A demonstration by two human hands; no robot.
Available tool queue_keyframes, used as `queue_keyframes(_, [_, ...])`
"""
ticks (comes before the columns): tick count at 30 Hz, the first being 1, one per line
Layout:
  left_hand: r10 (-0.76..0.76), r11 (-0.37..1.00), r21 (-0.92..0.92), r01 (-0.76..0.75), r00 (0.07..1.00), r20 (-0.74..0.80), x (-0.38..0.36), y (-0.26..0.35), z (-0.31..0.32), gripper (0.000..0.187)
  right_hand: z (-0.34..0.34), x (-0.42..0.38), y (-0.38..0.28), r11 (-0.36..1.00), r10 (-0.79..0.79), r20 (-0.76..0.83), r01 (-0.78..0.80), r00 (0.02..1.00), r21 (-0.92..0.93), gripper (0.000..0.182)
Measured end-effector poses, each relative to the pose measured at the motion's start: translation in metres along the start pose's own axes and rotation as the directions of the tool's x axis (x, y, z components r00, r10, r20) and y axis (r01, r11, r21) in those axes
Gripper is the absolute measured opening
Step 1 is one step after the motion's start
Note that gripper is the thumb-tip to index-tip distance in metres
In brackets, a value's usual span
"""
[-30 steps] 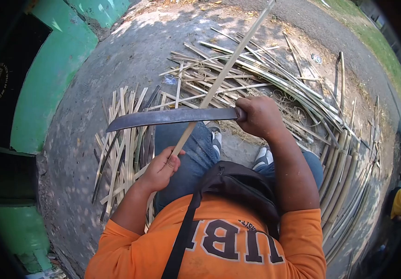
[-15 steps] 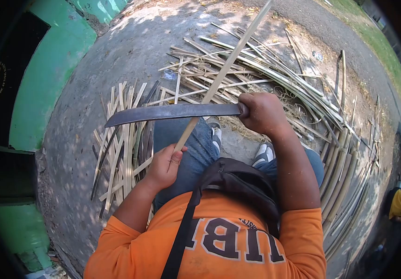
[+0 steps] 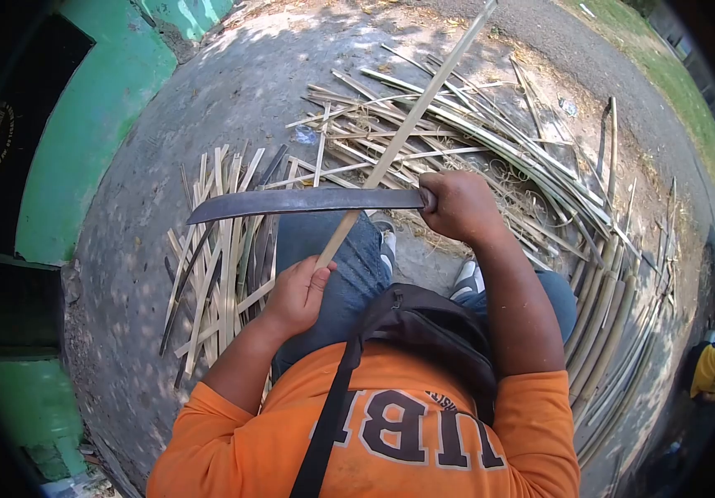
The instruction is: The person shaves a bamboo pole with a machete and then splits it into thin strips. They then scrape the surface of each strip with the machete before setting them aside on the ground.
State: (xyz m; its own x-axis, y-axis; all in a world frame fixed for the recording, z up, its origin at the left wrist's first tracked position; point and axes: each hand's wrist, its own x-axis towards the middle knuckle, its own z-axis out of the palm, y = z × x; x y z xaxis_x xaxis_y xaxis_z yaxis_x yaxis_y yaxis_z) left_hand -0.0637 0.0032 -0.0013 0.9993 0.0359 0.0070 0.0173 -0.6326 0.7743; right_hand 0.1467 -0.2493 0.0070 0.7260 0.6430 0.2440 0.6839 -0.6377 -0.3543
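A long pale bamboo strip (image 3: 411,121) slants from the lower middle up to the top of the view. Closed round its lower end is my left hand (image 3: 297,297), above my left thigh. My right hand (image 3: 462,206) grips the handle of a machete (image 3: 307,201). The dark, broad blade points left and lies across the strip, a little above my left hand. Whether the edge bites into the strip cannot be made out.
Loose strips (image 3: 223,249) are heaped on the ground at the left. A larger pile (image 3: 490,137) lies ahead, with thicker poles (image 3: 602,324) at the right. A black bag (image 3: 432,328) rests on my lap. A green wall (image 3: 100,124) stands at the left; yellow cloth shows far right.
My right hand and the machete have shifted slightly to the left. The strip's upper end has tilted a little to the right, and my left hand has barely moved.
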Motion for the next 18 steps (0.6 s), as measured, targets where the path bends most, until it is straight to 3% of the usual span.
queue_keyframes(18, [0.002, 1.000, 0.022, -0.002, 1.000, -0.004, 0.001, 0.001, 0.000, 0.030, 0.008, 0.001, 0.005, 1.000, 0.012, -0.053, -0.011, 0.999, 0.021, 0.008])
